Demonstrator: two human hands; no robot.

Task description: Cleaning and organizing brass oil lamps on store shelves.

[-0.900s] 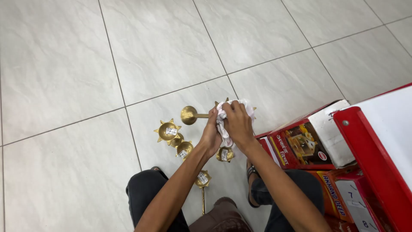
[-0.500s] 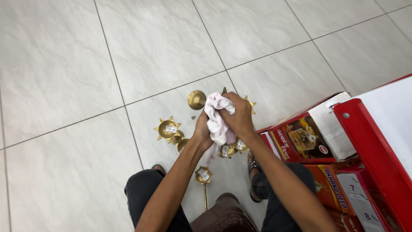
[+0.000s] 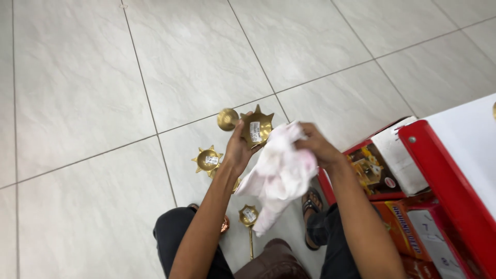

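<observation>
Pale tiled floor (image 3: 77, 77) spreads below a seated person. The left hand (image 3: 238, 150) grips a star-rimmed brass lamp (image 3: 256, 126) raised above the floor, its face turned toward the cloth. The right hand (image 3: 315, 144) clutches a white cloth (image 3: 281, 173) bunched against it. More brass pieces (image 3: 208, 160) stand on the floor near the knees; red boxes (image 3: 377, 170) sit alongside.

My left hand (image 3: 238, 150) grips brass lamp (image 3: 251, 125) | my right hand (image 3: 316, 146) clutches white cloth (image 3: 279, 175) | tiled floor (image 3: 93, 77)
</observation>
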